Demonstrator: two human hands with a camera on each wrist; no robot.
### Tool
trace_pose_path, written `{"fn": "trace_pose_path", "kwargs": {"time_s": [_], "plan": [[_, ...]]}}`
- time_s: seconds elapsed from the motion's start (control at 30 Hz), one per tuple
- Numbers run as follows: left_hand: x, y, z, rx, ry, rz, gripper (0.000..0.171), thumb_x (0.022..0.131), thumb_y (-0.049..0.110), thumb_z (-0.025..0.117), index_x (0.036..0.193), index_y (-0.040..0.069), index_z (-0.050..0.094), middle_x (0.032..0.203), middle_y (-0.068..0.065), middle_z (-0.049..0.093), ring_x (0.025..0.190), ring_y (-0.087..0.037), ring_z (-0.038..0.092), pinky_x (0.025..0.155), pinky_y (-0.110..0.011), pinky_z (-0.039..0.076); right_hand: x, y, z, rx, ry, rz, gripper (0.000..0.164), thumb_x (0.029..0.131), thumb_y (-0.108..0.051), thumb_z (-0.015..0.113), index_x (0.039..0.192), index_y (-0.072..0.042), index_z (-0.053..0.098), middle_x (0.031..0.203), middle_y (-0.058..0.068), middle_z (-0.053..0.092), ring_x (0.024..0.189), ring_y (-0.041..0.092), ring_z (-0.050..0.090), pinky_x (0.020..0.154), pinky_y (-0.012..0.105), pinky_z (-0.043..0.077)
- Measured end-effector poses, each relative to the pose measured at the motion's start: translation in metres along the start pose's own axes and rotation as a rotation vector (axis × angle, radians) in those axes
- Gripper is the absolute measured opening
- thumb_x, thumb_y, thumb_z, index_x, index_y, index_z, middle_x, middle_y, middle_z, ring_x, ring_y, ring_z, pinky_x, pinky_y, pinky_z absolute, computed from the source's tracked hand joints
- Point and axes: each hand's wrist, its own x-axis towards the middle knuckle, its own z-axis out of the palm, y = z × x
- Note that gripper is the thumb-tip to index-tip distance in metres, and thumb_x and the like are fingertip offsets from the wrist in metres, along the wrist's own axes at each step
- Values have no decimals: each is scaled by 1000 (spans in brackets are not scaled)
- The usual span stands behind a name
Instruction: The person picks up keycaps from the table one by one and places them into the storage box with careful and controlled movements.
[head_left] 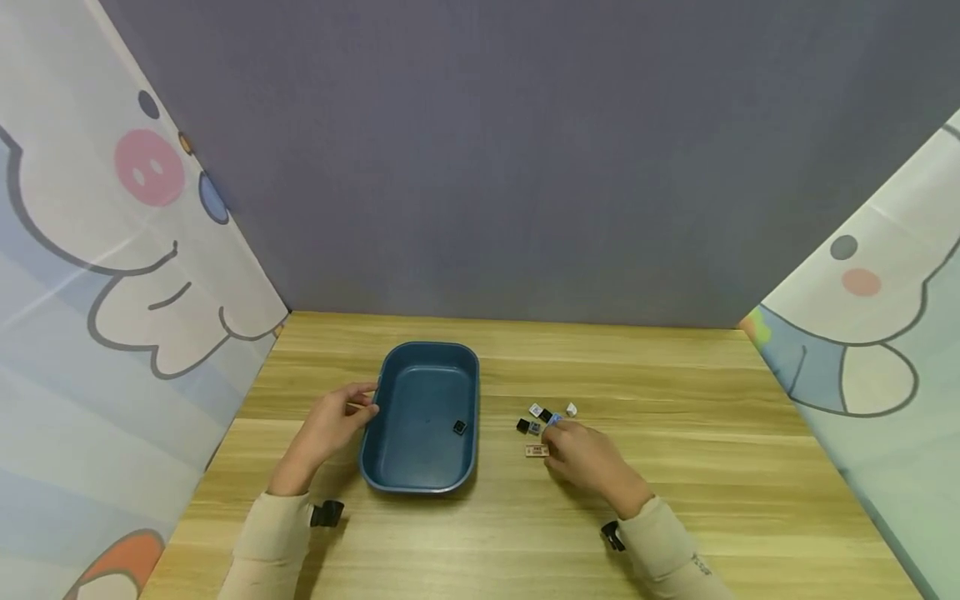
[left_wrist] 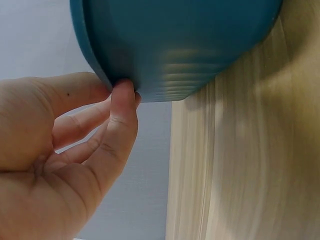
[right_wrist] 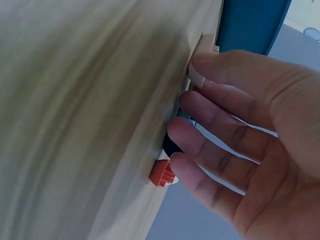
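My left hand is at the left side of a dark blue plastic bin. In the left wrist view its thumb and fingers pinch the bin's rim. Inside the bin lies one small black keycap. To the right of it, my right hand is low over the table, thumb and index finger on the end of a long beige keycap with reddish print. Just beyond those fingers are a blue keycap, a grey keycap and a black keycap.
A white keycap sits a little apart behind the right hand; another white keycap is by the group. A red keycap shows near the little finger. The wooden table meets a grey panel at the back.
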Motion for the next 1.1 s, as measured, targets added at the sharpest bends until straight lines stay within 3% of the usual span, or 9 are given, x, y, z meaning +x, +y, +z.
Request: {"fn": "trace_pose_path", "kwargs": {"time_s": [0.57, 0.87, 1.1], "plan": [[-3, 4, 0, 9, 12, 11, 38, 96, 7, 67, 133, -2, 62, 105, -17, 69, 89, -32, 70, 71, -40, 58, -2, 0, -3, -7, 70, 0, 14, 85, -14, 79, 95, -9, 71, 82, -4, 60, 69, 9, 56, 59, 25, 51], [-2, 3, 1, 12, 13, 12, 38, 97, 7, 67, 133, -2, 61, 105, -17, 69, 89, -33, 70, 71, -41, 58, 10, -9, -17, 1, 127, -14, 18, 86, -16, 79, 101, -9, 72, 88, -4, 62, 75, 11, 60, 63, 30, 54], [-3, 2, 1, -11, -10, -26, 41, 98, 9, 65, 137, -1, 58, 111, -18, 67, 96, -35, 68, 73, -41, 57, 25, -23, -30, 24, 160, -79, 17, 88, -18, 79, 102, -11, 72, 90, -2, 65, 78, 13, 64, 64, 31, 54]]}}
